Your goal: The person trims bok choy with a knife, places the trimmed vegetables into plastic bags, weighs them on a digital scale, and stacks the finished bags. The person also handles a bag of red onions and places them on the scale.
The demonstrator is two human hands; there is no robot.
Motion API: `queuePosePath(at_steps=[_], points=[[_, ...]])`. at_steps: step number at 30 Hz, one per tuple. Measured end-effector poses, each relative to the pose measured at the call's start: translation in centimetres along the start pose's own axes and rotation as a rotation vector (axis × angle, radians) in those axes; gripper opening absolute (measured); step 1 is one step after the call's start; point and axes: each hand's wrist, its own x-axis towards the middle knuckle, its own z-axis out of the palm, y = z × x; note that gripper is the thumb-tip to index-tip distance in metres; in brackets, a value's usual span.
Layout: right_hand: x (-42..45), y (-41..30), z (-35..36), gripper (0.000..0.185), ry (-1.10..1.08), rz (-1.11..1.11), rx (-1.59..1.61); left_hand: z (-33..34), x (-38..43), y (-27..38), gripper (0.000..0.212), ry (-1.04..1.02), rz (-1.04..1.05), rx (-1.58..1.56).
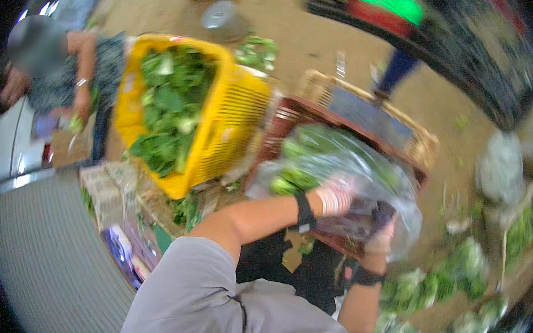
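Note:
A clear plastic bag (367, 151) lines a reddish-brown plastic crate (282, 120) in front of me, with leafy green vegetables (293, 181) inside it. My left hand (337, 196), in a pale striped glove, lies on the bag to the right of the greens. At the crate's near right side, my right hand (382, 233) is at the bag's edge, also pale-gloved. Blur and the film hide the fingers of both hands, so their grip is unclear. A black band circles each wrist.
A yellow crate (242, 112) of leafy greens (172, 101) stands tilted at left; a co-worker (84, 74) is beyond it. Behind the brown crate is a wicker basket (425, 147). Wrapped greens (457, 273) lie at lower right, and a grey tub (220, 17) stands farther back.

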Motion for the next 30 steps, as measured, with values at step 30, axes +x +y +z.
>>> queuePosePath(at_steps=[30], points=[[4.0, -4.3, 61.4, 0.076, -0.004, -0.861, -1.939, -16.5, -21.9, -33.2, 0.099, 1.626, -0.803, -1.123]])
